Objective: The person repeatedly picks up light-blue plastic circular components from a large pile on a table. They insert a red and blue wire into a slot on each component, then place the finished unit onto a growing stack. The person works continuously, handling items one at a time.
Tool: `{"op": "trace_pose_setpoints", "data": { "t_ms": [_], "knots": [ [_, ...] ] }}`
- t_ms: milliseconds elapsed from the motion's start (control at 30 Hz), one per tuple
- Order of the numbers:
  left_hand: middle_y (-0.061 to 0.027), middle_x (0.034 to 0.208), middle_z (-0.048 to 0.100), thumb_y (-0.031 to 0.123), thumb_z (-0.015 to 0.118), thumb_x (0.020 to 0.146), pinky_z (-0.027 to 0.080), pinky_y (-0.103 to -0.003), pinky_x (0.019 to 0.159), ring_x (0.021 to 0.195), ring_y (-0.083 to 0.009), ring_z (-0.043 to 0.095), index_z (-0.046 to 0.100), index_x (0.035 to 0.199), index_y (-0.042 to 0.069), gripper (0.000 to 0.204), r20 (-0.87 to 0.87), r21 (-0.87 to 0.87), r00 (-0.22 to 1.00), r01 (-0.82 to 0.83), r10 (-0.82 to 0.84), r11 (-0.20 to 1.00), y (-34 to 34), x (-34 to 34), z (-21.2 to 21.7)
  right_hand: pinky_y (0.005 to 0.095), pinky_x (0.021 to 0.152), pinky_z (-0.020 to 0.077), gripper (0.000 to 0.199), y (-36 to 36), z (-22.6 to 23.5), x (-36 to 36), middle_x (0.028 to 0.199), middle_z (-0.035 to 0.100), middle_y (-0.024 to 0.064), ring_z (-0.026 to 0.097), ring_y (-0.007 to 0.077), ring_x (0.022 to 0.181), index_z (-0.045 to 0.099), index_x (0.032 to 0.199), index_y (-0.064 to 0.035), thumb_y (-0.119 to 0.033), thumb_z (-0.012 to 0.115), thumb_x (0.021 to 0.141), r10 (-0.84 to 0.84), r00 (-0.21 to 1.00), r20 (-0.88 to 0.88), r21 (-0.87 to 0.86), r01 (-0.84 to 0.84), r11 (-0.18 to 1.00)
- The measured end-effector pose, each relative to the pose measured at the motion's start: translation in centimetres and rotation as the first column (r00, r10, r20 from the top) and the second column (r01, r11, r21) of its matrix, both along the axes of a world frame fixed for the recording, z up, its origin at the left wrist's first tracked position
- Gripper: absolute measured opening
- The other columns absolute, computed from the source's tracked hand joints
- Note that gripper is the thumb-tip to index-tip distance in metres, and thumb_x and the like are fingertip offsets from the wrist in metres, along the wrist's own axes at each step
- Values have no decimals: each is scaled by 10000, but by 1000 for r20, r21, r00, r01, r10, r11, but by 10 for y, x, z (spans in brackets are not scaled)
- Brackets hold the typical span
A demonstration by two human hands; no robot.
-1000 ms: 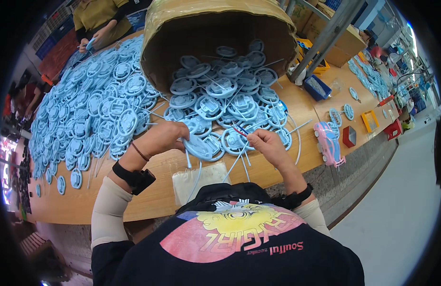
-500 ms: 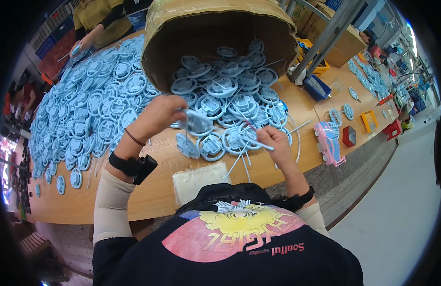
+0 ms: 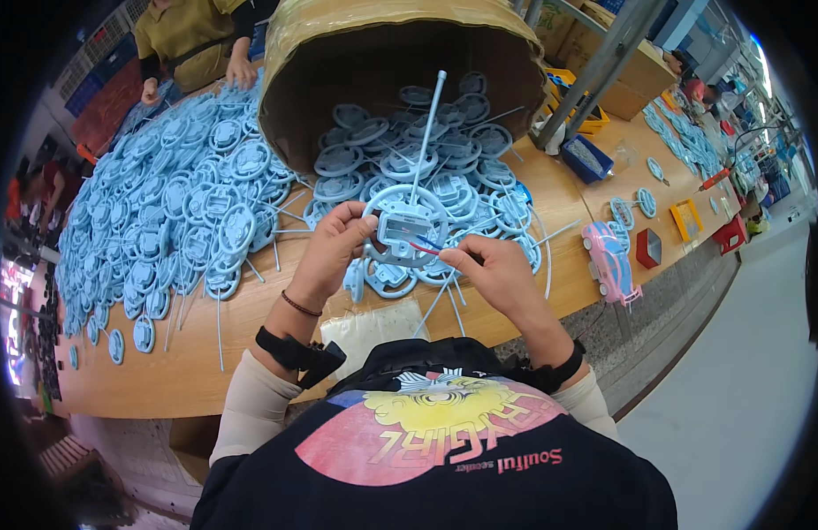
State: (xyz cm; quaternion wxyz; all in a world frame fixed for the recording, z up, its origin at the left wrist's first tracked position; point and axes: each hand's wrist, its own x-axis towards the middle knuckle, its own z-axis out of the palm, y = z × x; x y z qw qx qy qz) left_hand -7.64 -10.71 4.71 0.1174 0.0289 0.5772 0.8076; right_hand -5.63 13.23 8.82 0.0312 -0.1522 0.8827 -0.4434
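A light-blue toy steering wheel (image 3: 405,228) is in my left hand (image 3: 338,243), thumb and fingers pinched on its left rim. The wheel's open, box-like centre faces me, and its pale-blue rod (image 3: 426,132) points up and away. At the wheel's lower right, my right hand (image 3: 493,269) is closed in a pinch on a thin red and dark-blue piece (image 3: 429,246); whether this is wires or a slim tool I cannot tell. Its tip reaches across the wheel's centre. Below the wheel and behind it lie more such wheels (image 3: 391,274).
A big heap of wheels (image 3: 161,203) covers the table's left. A cardboard carton (image 3: 276,106) on its side spills more. At right are a blue bin (image 3: 587,161), a pink-and-blue toy car (image 3: 610,261) and a metal post (image 3: 594,79). A co-worker's hand (image 3: 241,71) rests on the far heap.
My left hand has moved right and turned the wheel, its rod now upward. My right hand has come left to the wheel; the pale rod seen by it is gone from there.
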Motion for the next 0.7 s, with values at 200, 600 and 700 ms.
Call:
{"op": "trace_pose_setpoints", "data": {
  "t_ms": [200,600,700],
  "knots": [
    [-38,842,585,116,538,871,498,-257,705,744,-115,580,498,1024,9,192,32,129,999,-6,2,992,16,8,5,342,473,381,393,4,-2,-8,556,560,97,540,256,509,642,691,-48,-430,599,773,11,1000,20,140,-14,990],
    [-16,921,589,178,505,901,492,-257,738,792,-89,571,530,1062,30,220,138,143,990,9,-29,990,24,19,-6,326,482,381,346,4,-13,-15,550,549,91,517,217,500,628,696,-43,-381,620,772,123,992,36,114,-126,985],
    [-33,968,596,217,487,912,485,-265,755,847,-101,579,519,1094,42,254,102,147,994,25,-40,989,16,20,-21,358,521,421,379,-1,-14,-11,591,584,117,574,280,563,633,708,-50,-422,602,770,137,989,49,113,-141,984]
  ]
}}
